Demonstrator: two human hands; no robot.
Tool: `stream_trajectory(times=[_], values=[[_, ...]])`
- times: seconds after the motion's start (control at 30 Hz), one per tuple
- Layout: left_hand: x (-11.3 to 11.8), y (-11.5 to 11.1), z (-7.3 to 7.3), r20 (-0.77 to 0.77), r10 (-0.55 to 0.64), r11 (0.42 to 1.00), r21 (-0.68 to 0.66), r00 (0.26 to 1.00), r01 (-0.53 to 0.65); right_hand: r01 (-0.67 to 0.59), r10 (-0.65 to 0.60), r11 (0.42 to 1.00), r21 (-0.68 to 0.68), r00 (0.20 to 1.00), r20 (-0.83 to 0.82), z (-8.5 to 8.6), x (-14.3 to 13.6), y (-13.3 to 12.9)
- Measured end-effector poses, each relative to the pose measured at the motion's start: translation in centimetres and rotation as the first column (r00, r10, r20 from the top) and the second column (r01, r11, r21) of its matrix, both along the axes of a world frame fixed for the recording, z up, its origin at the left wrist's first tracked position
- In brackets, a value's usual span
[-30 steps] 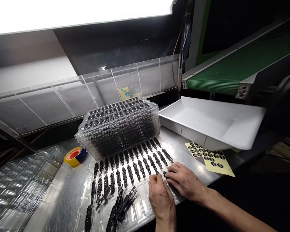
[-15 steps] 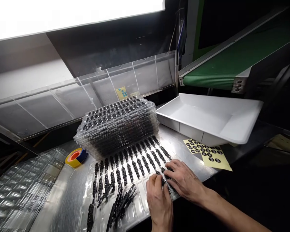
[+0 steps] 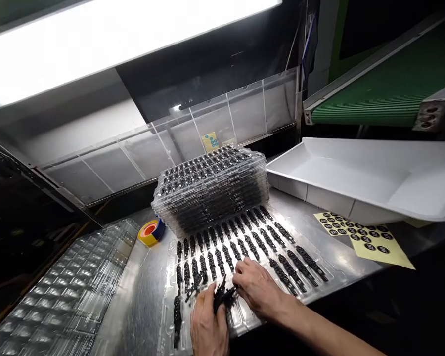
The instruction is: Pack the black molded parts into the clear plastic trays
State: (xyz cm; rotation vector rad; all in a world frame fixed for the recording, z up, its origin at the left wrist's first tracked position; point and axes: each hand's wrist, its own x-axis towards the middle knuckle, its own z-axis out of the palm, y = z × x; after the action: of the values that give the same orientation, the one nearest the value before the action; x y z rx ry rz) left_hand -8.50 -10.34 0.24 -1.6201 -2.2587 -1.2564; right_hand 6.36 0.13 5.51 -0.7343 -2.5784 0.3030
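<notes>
A clear plastic tray (image 3: 166, 324) lies on the metal bench, with rows of slim black jointed parts (image 3: 241, 247) in its slots. In the front row, several slots at the right are filled and one part stands in the leftmost slot. My left hand (image 3: 208, 321) closes its thumb and fingers round a loose heap of the same black parts (image 3: 221, 295) on the tray. From the right, my right hand (image 3: 257, 287) reaches the heap, its fingertips pinched at the end of a black part. Its grip is partly hidden by the fingers.
Behind the tray rises a stack of filled clear trays (image 3: 211, 193). Empty clear trays (image 3: 66, 282) are piled at left, beside a tape roll (image 3: 151, 232). To the right are a white bin (image 3: 356, 173), yellow sticker sheets (image 3: 383, 249) and a green conveyor (image 3: 385, 104).
Both hands have moved left from the tray's front-right slots to the loose heap. Several parts now show in those right slots. The camera view has shifted left.
</notes>
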Motion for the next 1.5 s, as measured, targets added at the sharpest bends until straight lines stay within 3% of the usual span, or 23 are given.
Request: stream_trajectory(times=[0.1,0.23,0.4,0.53,0.67,0.7,0.83,0.93,1.03,1.13,1.3,1.4,1.5], values=[[0.0,-0.4,0.1,0.179,-0.027,0.994,0.111,0.983,0.007,-0.053,0.052,0.997,-0.053,0.998,-0.021,0.1,0.8,0.6],[-0.4,-0.7,0.5,0.304,-0.154,0.985,0.117,0.940,0.124,-0.157,0.148,0.983,-0.100,0.985,-0.087,1.5,2.6,0.1],[-0.8,-0.4,0.0,0.321,-0.225,0.971,0.153,0.920,0.184,-0.203,0.095,0.908,-0.366,0.952,-0.292,1.6,2.5,-1.1],[-1.1,-0.4,-0.3,0.281,-0.256,0.963,0.157,0.925,0.219,-0.204,0.038,0.873,-0.443,0.934,-0.354,1.4,2.2,-1.2],[-1.2,-0.2,-0.5,0.237,-0.279,0.955,0.174,0.931,0.242,-0.244,0.009,0.775,-0.583,0.927,-0.376,1.8,2.2,-1.0],[-1.1,-0.1,-0.6,0.229,-0.286,0.952,0.180,0.930,0.248,-0.247,0.020,0.777,-0.579,0.929,-0.369,1.9,2.2,-1.1],[-1.1,-0.1,-0.5,0.275,-0.278,0.954,0.193,0.920,0.230,-0.174,0.035,0.877,-0.447,0.953,-0.302,2.3,3.7,-1.1],[-1.1,-0.3,-0.5,0.295,-0.229,0.963,0.205,0.928,0.172,-0.047,-0.107,0.895,-0.443,0.943,-0.316,2.3,6.2,-0.9],[-1.0,-0.2,-0.7,0.257,-0.192,0.965,0.227,0.947,0.134,0.157,-0.299,0.918,-0.363,0.876,-0.379,1.3,8.4,-0.7],[-1.0,0.1,-1.3,0.189,-0.183,0.965,0.220,0.965,0.140,0.275,-0.341,0.935,-0.225,0.874,-0.345,-0.5,8.9,-1.1],[-1.3,0.4,-2.5,0.080,-0.192,0.960,0.221,0.978,0.170,0.319,-0.337,0.939,-0.127,0.928,-0.158,-2.6,7.1,-2.3],[-1.5,0.5,-3.1,0.040,-0.202,0.956,0.223,0.978,0.189,0.343,-0.345,0.938,-0.058,0.938,-0.026,-2.6,6.1,-2.6],[-1.5,0.7,-3.4,0.017,-0.213,0.951,0.232,0.977,0.203,0.268,-0.268,0.963,-0.034,0.963,-0.006,-2.2,5.8,-2.5]])
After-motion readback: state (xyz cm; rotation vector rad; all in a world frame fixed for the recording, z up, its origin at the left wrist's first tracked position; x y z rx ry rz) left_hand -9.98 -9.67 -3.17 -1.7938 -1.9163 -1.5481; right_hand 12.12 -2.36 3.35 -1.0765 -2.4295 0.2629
